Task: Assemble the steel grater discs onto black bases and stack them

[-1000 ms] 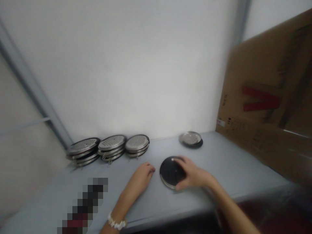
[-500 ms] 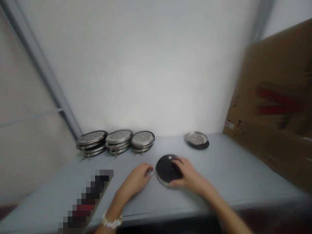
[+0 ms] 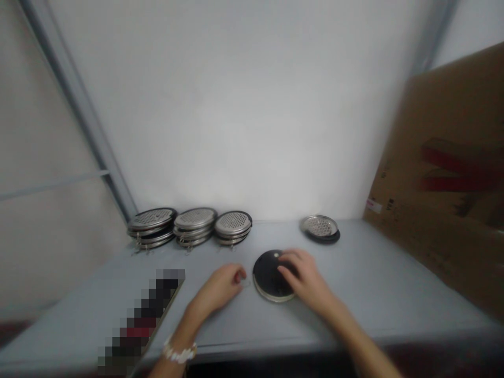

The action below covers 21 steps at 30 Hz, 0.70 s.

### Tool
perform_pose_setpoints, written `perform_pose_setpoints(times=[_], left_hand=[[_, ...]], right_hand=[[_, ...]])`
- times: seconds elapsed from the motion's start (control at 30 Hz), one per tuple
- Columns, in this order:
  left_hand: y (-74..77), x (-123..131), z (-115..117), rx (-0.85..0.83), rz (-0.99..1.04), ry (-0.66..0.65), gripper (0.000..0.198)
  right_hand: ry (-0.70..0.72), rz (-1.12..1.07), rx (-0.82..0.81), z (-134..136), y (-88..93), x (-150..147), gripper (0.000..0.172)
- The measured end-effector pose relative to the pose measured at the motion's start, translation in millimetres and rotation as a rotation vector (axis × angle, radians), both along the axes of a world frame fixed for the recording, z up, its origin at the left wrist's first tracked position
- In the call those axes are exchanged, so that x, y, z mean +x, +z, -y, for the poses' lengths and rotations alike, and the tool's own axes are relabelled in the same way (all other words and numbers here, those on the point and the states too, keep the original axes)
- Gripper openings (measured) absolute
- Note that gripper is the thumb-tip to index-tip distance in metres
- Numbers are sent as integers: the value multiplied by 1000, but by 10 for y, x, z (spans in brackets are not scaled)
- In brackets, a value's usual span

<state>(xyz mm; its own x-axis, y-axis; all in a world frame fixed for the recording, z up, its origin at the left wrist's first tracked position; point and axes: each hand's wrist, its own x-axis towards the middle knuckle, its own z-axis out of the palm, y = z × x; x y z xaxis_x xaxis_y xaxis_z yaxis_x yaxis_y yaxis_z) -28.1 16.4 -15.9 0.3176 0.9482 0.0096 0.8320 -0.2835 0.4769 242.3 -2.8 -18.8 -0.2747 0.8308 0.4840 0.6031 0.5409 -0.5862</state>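
Your right hand (image 3: pixel 306 275) is open, fingers loosely curved over the right side of a black disc (image 3: pixel 270 277); whether the fingertips press on it, you cannot tell from here; the disc lies flat on the grey counter (image 3: pixel 378 278), a pale rim showing under its near edge, a small light spot near its far edge.

Your left hand (image 3: pixel 224 283) is just left of the disc, apart from it, fingers curled in; a thin loop (image 3: pixel 246 282) shows at the fingertips, too blurred to say whether you pinch it; a pale beaded bracelet (image 3: pixel 180 353) circles that wrist.

Further left, a long dark strip (image 3: pixel 144 320), pixelated, lies slantwise; beyond your hands, three stacks of perforated metal discs stand in a row: left stack (image 3: pixel 153 228), middle stack (image 3: pixel 195 227), right stack (image 3: pixel 233 228); to the right and well apart, a perforated metal dish (image 3: pixel 319 226) rests partly on a black lid (image 3: pixel 329 239).

A white wall (image 3: pixel 252 115) backs the counter; a brown carton (image 3: pixel 417 126) with red marks stands at far right.
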Motion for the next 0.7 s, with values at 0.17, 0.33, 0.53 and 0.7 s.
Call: perform_pose_setpoints(times=[0.17, 0.33, 0.53, 0.7], left_hand=[[-28, 52, 12, 3, -11, -15, 29], [-78, 69, 35, 16, -63, -30, 27], [-46, 70, 59, 3, -95, 7, 17], [-8, 117, 85, -14, -111, 40, 8]], right_hand=[[18, -9, 27, -55, -59, 25, 16], [43, -20, 45, -89, -103, 29, 14], [31, -22, 39, -68, -75, 24, 12], [33, -24, 37, -74, -57, 30, 11]])
